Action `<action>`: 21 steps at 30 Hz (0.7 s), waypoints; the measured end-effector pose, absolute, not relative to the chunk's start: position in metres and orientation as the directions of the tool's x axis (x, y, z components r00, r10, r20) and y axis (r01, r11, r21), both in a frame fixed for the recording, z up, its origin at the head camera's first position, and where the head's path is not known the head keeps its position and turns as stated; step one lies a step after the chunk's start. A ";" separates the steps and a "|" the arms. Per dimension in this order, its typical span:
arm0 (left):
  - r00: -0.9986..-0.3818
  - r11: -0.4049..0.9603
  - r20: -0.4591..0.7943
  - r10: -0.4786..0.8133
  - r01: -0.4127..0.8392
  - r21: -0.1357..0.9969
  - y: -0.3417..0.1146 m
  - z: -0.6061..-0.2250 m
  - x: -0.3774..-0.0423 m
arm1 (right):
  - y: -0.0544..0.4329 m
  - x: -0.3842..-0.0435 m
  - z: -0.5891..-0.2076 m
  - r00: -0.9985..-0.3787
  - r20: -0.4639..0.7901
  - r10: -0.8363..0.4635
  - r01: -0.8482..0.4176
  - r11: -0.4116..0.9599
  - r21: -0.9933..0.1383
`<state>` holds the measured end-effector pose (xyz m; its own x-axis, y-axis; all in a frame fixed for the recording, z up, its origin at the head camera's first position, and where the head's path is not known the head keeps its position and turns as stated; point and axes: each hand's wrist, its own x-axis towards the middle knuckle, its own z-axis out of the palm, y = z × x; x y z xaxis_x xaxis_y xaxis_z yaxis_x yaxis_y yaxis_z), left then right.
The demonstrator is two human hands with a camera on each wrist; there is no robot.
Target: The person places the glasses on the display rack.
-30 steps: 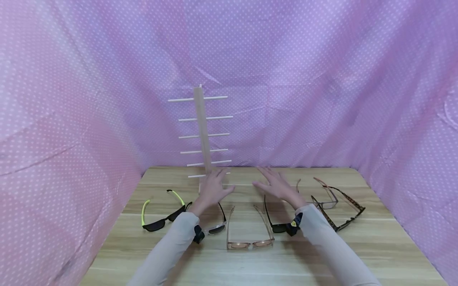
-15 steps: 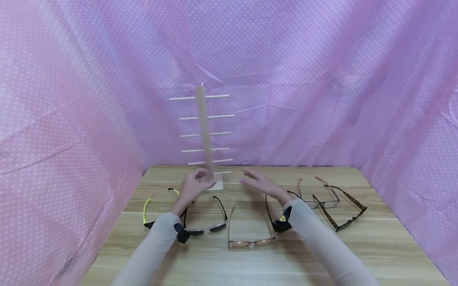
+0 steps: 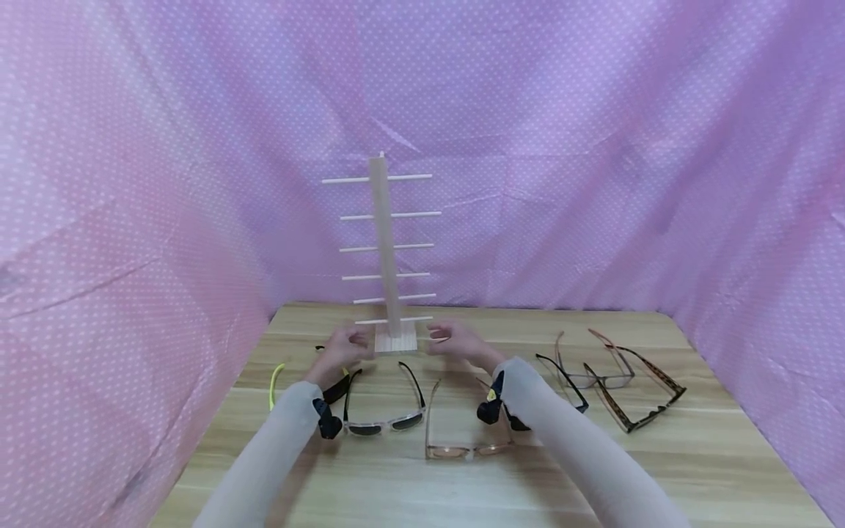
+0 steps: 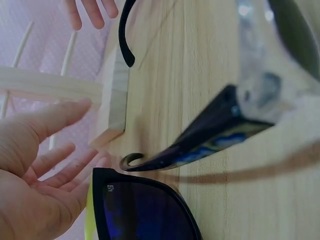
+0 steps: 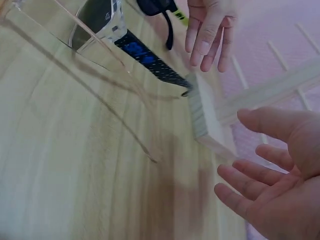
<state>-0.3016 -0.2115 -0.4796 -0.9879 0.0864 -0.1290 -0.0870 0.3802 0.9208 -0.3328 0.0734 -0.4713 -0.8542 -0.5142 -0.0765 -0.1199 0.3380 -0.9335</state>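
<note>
Between left hand [image 3: 345, 347] and right hand [image 3: 460, 343], fingers apart, stands a pale, six-barred wooden rack [image 3: 385, 235]; lettering on sunglasses [image 4: 150, 207] unreadable

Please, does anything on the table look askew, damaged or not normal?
Nothing looks spilled or broken. Only the tortoiseshell glasses look untidy: at the right of the head view, they overlap the grey-framed glasses. The wooden stand appears slightly tilted, perhaps only from the camera angle.

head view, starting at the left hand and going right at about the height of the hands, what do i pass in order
Left hand → wooden stand → right hand → black glasses → grey-fronted glasses → tortoiseshell glasses.
</note>
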 end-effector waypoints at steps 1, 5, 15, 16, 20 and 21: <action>-0.986 0.374 -0.141 0.088 -0.099 0.922 -0.212 -0.481 -0.303 | 0.070 -0.334 -0.475 -0.858 -0.080 -0.507 -0.114 0.340 -0.934; -0.983 0.370 -0.164 0.085 -0.121 0.921 -0.209 -0.486 -0.307 | 0.058 -0.340 -0.486 -0.871 -0.119 -0.476 -0.069 0.359 -0.931; -0.992 0.493 -0.110 0.054 -0.069 0.867 -0.190 -0.497 -0.325 | 0.040 -0.351 -0.497 -0.899 -0.174 -0.402 0.003 0.391 -0.921; -0.994 0.501 -0.105 0.042 -0.070 0.863 -0.189 -0.498 -0.326 | 0.038 -0.353 -0.498 -0.903 -0.171 -0.394 0.006 0.386 -0.923; -0.996 0.514 -0.087 0.022 -0.064 0.855 -0.186 -0.498 -0.328 | 0.036 -0.354 -0.495 -0.908 -0.174 -0.380 0.018 0.379 -0.925; -0.996 0.514 -0.085 0.015 -0.066 0.855 -0.186 -0.498 -0.328 | 0.036 -0.354 -0.494 -0.907 -0.177 -0.383 0.023 0.374 -0.927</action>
<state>-0.3283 -0.1862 -0.4981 -0.9962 0.0151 -0.0855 -0.0656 0.5143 0.8551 -0.3539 0.0359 -0.4944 -0.9066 -0.3828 -0.1774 0.0234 0.3742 -0.9270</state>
